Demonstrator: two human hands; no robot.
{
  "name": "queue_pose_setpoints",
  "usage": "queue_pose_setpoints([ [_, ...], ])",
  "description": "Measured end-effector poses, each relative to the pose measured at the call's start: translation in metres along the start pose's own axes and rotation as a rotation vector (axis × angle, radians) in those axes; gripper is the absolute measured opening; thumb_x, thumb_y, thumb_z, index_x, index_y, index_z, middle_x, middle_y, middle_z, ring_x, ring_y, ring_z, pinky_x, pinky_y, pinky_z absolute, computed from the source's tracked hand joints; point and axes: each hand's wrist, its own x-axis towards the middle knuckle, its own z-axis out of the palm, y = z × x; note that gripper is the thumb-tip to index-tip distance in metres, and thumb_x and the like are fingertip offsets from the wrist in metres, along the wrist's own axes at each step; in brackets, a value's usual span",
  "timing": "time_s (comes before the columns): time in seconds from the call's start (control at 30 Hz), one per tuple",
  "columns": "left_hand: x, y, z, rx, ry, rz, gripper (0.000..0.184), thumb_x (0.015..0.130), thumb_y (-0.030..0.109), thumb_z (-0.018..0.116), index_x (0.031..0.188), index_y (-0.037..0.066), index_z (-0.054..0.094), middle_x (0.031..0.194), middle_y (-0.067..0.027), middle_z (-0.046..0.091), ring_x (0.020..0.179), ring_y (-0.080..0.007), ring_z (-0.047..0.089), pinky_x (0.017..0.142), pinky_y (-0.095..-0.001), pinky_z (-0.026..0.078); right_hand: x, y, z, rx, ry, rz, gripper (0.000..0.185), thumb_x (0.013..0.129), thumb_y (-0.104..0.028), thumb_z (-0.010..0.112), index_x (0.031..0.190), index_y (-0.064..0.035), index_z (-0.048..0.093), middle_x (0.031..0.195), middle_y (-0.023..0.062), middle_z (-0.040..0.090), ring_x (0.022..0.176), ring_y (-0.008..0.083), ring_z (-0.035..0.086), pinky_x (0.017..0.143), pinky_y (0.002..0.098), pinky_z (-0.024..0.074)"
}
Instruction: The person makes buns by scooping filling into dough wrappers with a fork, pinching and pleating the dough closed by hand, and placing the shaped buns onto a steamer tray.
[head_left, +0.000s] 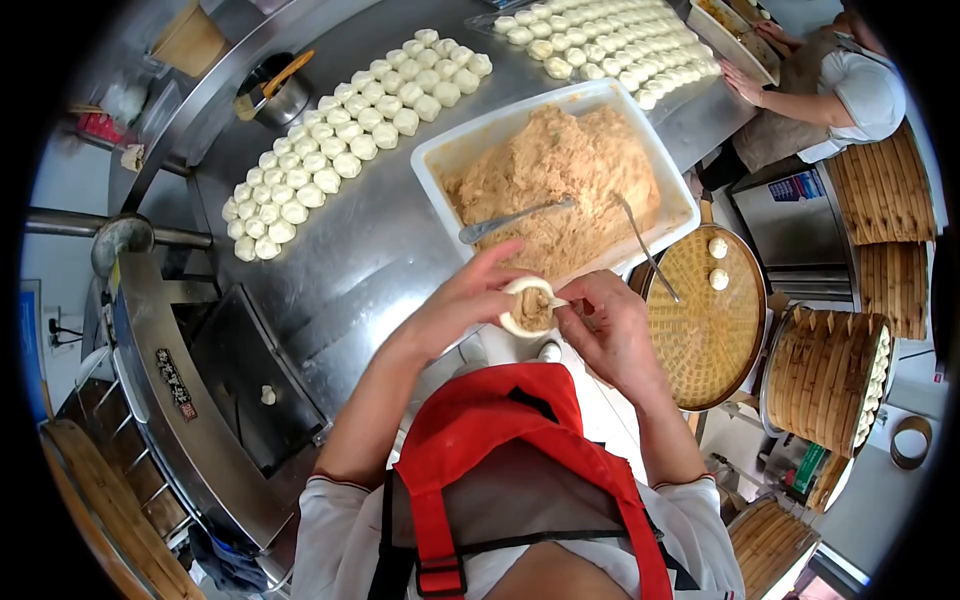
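Observation:
A round dough wrapper (523,326) with meat filling (536,308) in its middle is held in front of my chest. My left hand (462,305) cups it from the left, fingers curled around its side. At its right edge, my right hand (606,328) pinches the dough rim between thumb and fingertips. Just beyond my hands stands a white plastic tub (428,172) heaped with orange-pink filling (560,150). A metal spatula-like tool (500,220) lies on the filling, and a second metal handle (650,252) leans over the tub's right rim.
Rows of filled buns (340,140) sit on the steel table (330,265), more buns (620,45) farther back. At right, a round steamer tray (705,330) carries two buns near stacked bamboo steamers (825,380). A co-worker (830,95) stands at back right. A pot (285,95) stands upper left.

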Motion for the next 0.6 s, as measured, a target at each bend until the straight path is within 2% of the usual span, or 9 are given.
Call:
queue_pose_setpoints([
  [0.1, 0.002, -0.037, 0.019, 0.247, 0.056, 0.329, 0.065, 0.087, 0.011, 0.063, 0.144, 0.006, 0.030, 0.127, -0.0086, 0.051, 0.114, -0.0148, 0.051, 0.096, -0.0297, 0.043, 0.000, -0.002, 0.002, 0.034, 0.032, 0.076, 0.013, 0.075, -0.004, 0.070, 0.087, -0.0036, 0.064, 0.081, 0.0116, 0.062, 0.070, 0.0272, 0.061, 0.063, 0.0373, 0.0501],
  [0.13, 0.001, -0.036, 0.030, 0.172, 0.128, 0.248, 0.061, 0.087, 0.009, 0.067, 0.140, 0.006, 0.035, 0.121, -0.0050, 0.050, 0.111, -0.0130, 0.051, 0.094, -0.0276, 0.043, 0.000, 0.000, 0.005, 0.052, 0.046, 0.078, 0.013, 0.075, -0.004, 0.070, 0.087, -0.0037, 0.064, 0.080, 0.0114, 0.062, 0.070, 0.0268, 0.061, 0.063, 0.0373, 0.0500],
  [0.27, 0.006, -0.053, 0.031, 0.210, 0.219, 0.327, 0.049, 0.091, 0.005, 0.057, 0.136, 0.006, 0.039, 0.115, -0.0062, 0.053, 0.108, -0.0126, 0.052, 0.092, -0.0270, 0.044, 0.004, -0.014, 0.003, 0.059, 0.047, 0.174, 0.015, 0.073, -0.004, 0.072, 0.086, -0.0038, 0.064, 0.079, 0.0106, 0.062, 0.071, 0.0276, 0.062, 0.063, 0.0376, 0.0496],
  [0.33, 0.005, -0.047, 0.030, 0.287, 0.258, 0.309, 0.044, 0.091, 0.001, 0.051, 0.134, 0.006, 0.043, 0.111, -0.0053, 0.056, 0.105, -0.0120, 0.054, 0.091, -0.0276, 0.045, 0.006, -0.008, 0.004, -0.033, 0.027, 0.029, 0.017, 0.072, -0.004, 0.072, 0.086, -0.0037, 0.064, 0.078, 0.0108, 0.061, 0.071, 0.0286, 0.061, 0.063, 0.0378, 0.0495],
  [0.43, 0.004, -0.040, 0.026, 0.630, 0.297, 0.379, 0.041, 0.090, 0.001, 0.051, 0.131, 0.005, 0.047, 0.108, -0.0058, 0.058, 0.101, -0.0114, 0.056, 0.088, -0.0271, 0.047, 0.008, 0.001, 0.005, -0.065, 0.031, -0.129, 0.018, 0.070, -0.002, 0.072, 0.086, -0.0032, 0.064, 0.076, 0.0116, 0.061, 0.072, 0.0303, 0.061, 0.064, 0.0385, 0.0491],
  [0.47, 0.004, -0.037, 0.025, 0.515, 0.279, 0.291, 0.040, 0.089, 0.000, 0.052, 0.129, 0.005, 0.050, 0.110, -0.0059, 0.059, 0.100, -0.0118, 0.056, 0.087, -0.0266, 0.047, 0.008, -0.001, 0.004, -0.085, 0.018, -0.116, 0.018, 0.070, -0.002, 0.071, 0.086, -0.0030, 0.064, 0.076, 0.0117, 0.061, 0.073, 0.0302, 0.061, 0.065, 0.0387, 0.0491],
  [0.57, 0.004, -0.018, 0.025, 0.617, 0.247, 0.266, 0.042, 0.088, -0.001, 0.050, 0.130, 0.006, 0.051, 0.112, -0.0060, 0.059, 0.098, -0.0119, 0.057, 0.087, -0.0266, 0.048, 0.011, -0.009, 0.001, -0.123, 0.035, -0.124, 0.018, 0.070, -0.002, 0.071, 0.087, -0.0024, 0.064, 0.078, 0.0119, 0.062, 0.075, 0.0301, 0.061, 0.066, 0.0390, 0.0493],
  [0.6, 0.004, -0.016, 0.025, 0.548, 0.236, 0.236, 0.044, 0.088, -0.002, 0.047, 0.131, 0.008, 0.051, 0.114, -0.0064, 0.059, 0.101, -0.0124, 0.057, 0.088, -0.0269, 0.047, 0.012, -0.011, 0.001, -0.133, 0.050, -0.134, 0.018, 0.070, -0.002, 0.071, 0.087, -0.0023, 0.064, 0.078, 0.0120, 0.062, 0.076, 0.0301, 0.061, 0.067, 0.0390, 0.0494],
])
